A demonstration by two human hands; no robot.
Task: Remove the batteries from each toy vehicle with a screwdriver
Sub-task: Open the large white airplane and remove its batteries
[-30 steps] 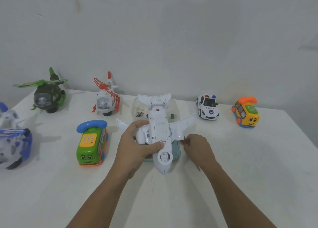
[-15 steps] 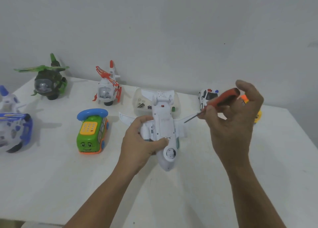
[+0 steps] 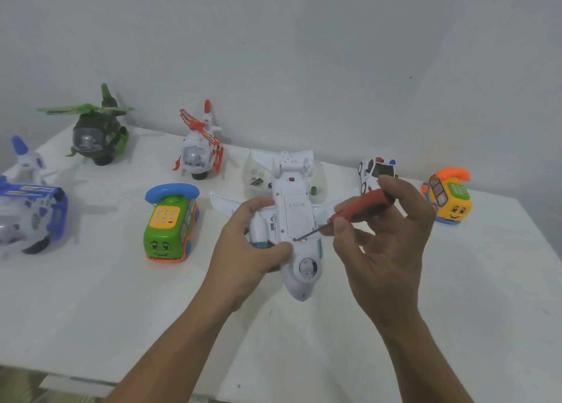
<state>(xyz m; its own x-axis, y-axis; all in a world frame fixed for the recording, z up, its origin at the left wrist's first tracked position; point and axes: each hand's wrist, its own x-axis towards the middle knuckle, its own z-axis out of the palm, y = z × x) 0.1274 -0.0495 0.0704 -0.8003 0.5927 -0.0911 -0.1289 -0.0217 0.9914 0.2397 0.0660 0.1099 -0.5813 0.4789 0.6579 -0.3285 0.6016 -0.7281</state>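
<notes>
A white toy airplane (image 3: 293, 214) lies belly up in the middle of the white table (image 3: 91, 311), nose toward me. My left hand (image 3: 243, 247) grips its body from the left, thumb across the underside. My right hand (image 3: 383, 244) holds a red-handled screwdriver (image 3: 362, 205) in its fingers. The thin metal tip touches the near edge of the battery cover on the plane's belly.
Along the back stand a green helicopter (image 3: 97, 134), a red-and-white helicopter (image 3: 199, 156), a clear container (image 3: 258, 174) with small parts, a police car (image 3: 375, 171) and an orange phone car (image 3: 450, 198). A green phone bus (image 3: 170, 223) and a blue-and-white toy (image 3: 30, 205) sit left.
My right hand picked the screwdriver up from beside the plane, raised it, then brought its tip down onto the plane's belly. My left hand kept its grip on the plane.
</notes>
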